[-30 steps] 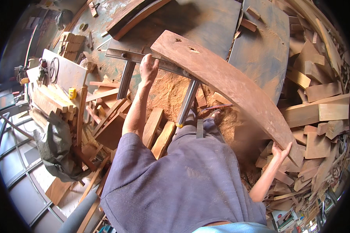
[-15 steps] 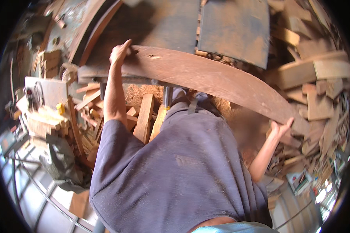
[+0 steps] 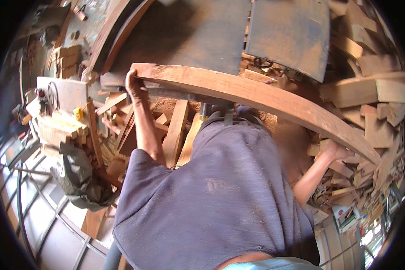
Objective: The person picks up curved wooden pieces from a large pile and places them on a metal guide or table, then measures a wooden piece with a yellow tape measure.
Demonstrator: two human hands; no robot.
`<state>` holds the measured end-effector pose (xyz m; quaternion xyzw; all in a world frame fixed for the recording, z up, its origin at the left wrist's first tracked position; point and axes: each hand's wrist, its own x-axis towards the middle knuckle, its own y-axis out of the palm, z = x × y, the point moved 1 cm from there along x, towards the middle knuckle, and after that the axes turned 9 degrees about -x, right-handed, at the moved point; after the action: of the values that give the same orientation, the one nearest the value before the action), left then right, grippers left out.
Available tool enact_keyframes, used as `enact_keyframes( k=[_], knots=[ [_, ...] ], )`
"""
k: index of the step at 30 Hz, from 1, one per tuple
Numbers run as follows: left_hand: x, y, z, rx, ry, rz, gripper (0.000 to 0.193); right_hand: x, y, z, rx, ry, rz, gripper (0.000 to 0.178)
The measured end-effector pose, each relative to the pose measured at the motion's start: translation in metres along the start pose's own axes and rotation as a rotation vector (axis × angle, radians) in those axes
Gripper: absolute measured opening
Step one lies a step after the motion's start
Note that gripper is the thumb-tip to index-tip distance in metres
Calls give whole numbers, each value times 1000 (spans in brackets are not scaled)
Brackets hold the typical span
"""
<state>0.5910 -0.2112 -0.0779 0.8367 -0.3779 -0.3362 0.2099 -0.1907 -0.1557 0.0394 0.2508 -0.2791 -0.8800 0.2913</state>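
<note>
A long reddish-brown wooden plank (image 3: pixel 243 87) spans the view in front of my body, one of its narrow faces showing from above. It slopes down to the right, though the lens bends its outline. My left hand (image 3: pixel 137 86) is closed round the left end. Under the right end, my right hand (image 3: pixel 338 152) grips it, with the fingers partly hidden by the wood. Just beyond the plank lies a dark, dusty flat tabletop (image 3: pixel 202 36).
A second dark panel (image 3: pixel 288 40) sits beside the tabletop, across a gap. Wood offcuts (image 3: pixel 378 117) pile up at the right. Cut boards (image 3: pixel 175 130) and sawdust lie by my legs. At the left are a pale board (image 3: pixel 67 95) and a dark plastic bag (image 3: pixel 76 175).
The plank has been turned from showing its broad face to showing its narrow face. Both hands have shifted their hold with it, and the whole view has slid slightly.
</note>
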Motion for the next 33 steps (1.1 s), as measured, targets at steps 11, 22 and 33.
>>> enact_keyframes(
  k=[11,22,33],
  knots=[
    [-55,-60,10,-318,257,-196,33,-37,116,-22,481,274,444,23],
    [-35,-71,15,-115,286,-261,35,-7,106,-29,500,356,675,24],
    [1,-94,-5,-168,46,-160,21,7,32,-12,475,378,462,22]
  ],
)
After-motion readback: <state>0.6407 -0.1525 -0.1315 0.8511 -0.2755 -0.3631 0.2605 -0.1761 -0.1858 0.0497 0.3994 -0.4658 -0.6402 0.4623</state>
